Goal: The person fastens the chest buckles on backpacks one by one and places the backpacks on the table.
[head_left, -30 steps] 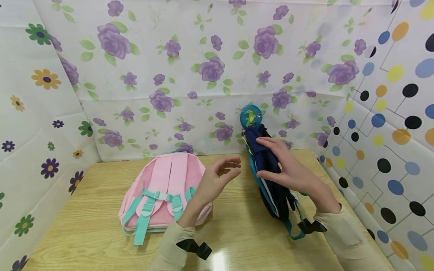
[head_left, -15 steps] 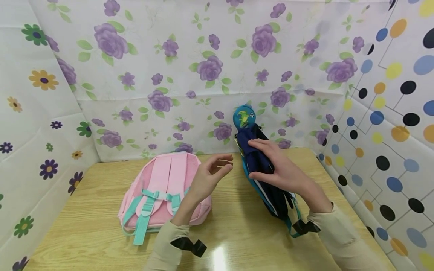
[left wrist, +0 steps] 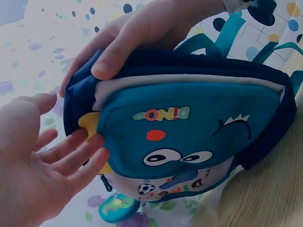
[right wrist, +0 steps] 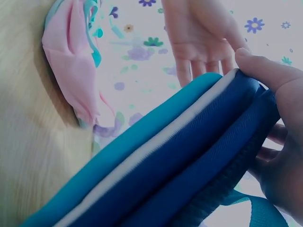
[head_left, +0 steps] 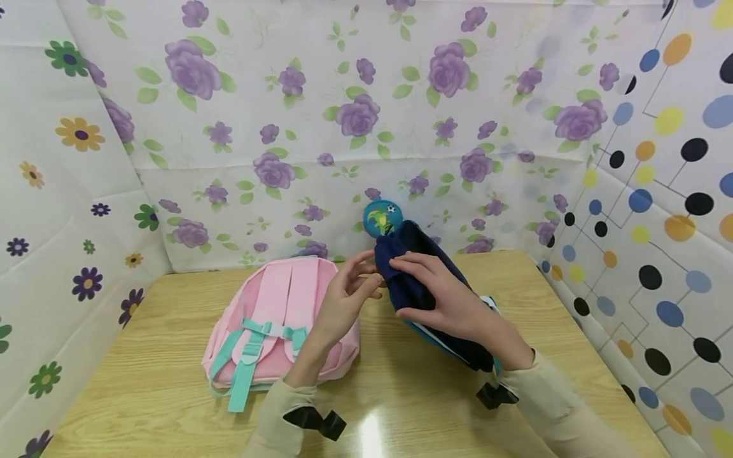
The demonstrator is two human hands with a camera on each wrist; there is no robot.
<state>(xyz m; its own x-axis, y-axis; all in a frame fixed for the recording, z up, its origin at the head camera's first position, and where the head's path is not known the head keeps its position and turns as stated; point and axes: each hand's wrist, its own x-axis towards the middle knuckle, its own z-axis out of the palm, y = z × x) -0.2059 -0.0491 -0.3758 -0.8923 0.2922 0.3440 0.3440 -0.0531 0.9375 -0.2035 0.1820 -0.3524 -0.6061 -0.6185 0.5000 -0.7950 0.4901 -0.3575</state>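
A blue children's backpack (head_left: 403, 289) tilts up on one end, the front facing my left side. My right hand (head_left: 446, 299) grips its upper narrow side, with the thumb (left wrist: 109, 66) on the front edge and the fingers around the back. My left hand (head_left: 342, 296) is spread at the front, its outstretched fingertips right at the yellow trim in the left wrist view. Teal front pocket (left wrist: 189, 127) bears "DINO" letters and two cartoon eyes. A round teal tag (head_left: 380, 218) with a dinosaur and a football dangles from the far end.
A pink backpack (head_left: 269, 374) with mint straps (head_left: 240, 385) lies on the left of the wooden table (head_left: 412, 413), straps up. Flowered sheets (head_left: 355, 121) hang behind and to the left, and a dotted sheet (head_left: 658, 254) on the right.
The blue backpack has swung to the left and tilted over in my right hand, its tag moving left and down. My left hand, held almost still, now meets its front.
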